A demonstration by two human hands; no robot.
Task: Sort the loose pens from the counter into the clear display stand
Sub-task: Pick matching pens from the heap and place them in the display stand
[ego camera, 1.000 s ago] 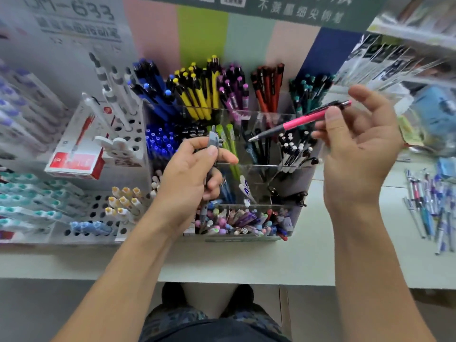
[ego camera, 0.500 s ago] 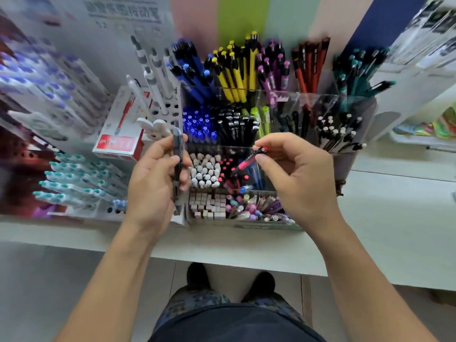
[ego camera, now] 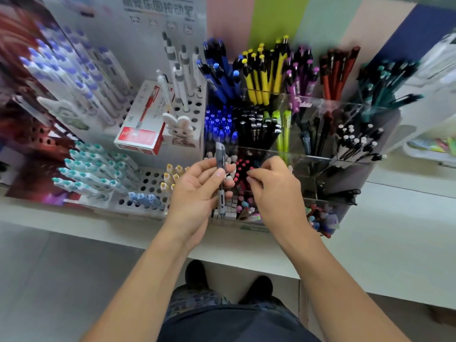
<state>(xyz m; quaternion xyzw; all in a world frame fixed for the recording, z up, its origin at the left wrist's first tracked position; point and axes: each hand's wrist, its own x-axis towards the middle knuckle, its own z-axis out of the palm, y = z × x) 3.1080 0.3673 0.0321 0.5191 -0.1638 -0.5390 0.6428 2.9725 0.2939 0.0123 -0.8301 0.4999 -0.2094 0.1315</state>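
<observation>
While a grey pen (ego camera: 220,169) is held upright in the left hand (ego camera: 201,187), pinched between thumb and fingers, its long axis runs away from the body, cap end up and tip down toward the stand (ego camera: 320,154). Just right of it, the right hand (ego camera: 272,187) is poised over the compartment of pink-capped pens (ego camera: 243,166), fingertips drawn together; whether anything is pinched there cannot be told. Both hands are nearly touching, directly above the stand's near rows. The left hand is judged nearer to an open slot for the grey pen. Beyond the hands, taller rows of blue, yellow, purple and red pens are ranked. Underneath, a pale tabletop (ego camera: 394,230) extends rightward; perforated racks (ego camera: 148,183) are seen left of the hands.
</observation>
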